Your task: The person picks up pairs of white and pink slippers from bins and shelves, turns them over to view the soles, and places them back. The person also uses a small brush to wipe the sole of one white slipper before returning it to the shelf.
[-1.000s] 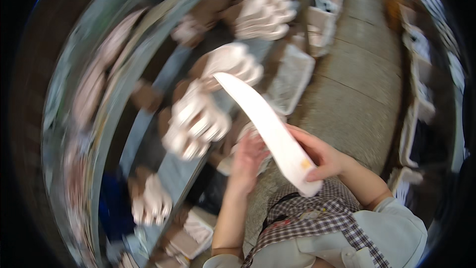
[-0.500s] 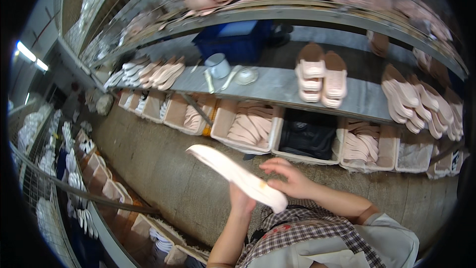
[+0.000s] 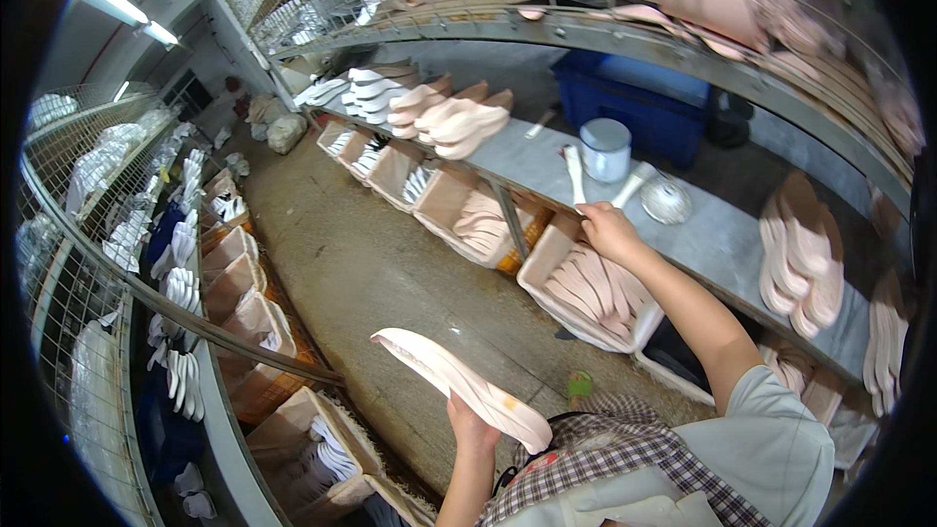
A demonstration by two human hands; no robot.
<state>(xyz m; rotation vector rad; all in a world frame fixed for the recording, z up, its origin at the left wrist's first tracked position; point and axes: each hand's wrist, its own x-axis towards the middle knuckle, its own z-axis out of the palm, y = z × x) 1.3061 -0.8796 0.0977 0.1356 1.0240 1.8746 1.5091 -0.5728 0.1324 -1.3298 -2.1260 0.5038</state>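
My left hand (image 3: 472, 426) grips a pale pink shoe sole (image 3: 454, 376) around its middle, over the aisle. A small yellowish mark shows on the sole near its closer end. At the shelf edge, my right hand (image 3: 613, 231) has its fingers closed at the lower end of a white-handled brush (image 3: 575, 176), which lies on the grey shelf (image 3: 527, 151). Beside it stand a pale blue-white pot (image 3: 606, 149) and a round, clear-looking lid or dish (image 3: 666, 198). A second white handle (image 3: 634, 184) lies between these.
A blue crate (image 3: 634, 102) sits behind the pot. Stacked soles (image 3: 464, 122) line the shelf to the left, more (image 3: 802, 244) to the right. Lined baskets of soles (image 3: 586, 293) stand under the shelf. A wire rack (image 3: 73, 268) with a curved metal rail (image 3: 224, 332) borders the left.
My right hand has left the sole and reached forward to the brush on the shelf. The left hand still holds the sole. The view has turned left.
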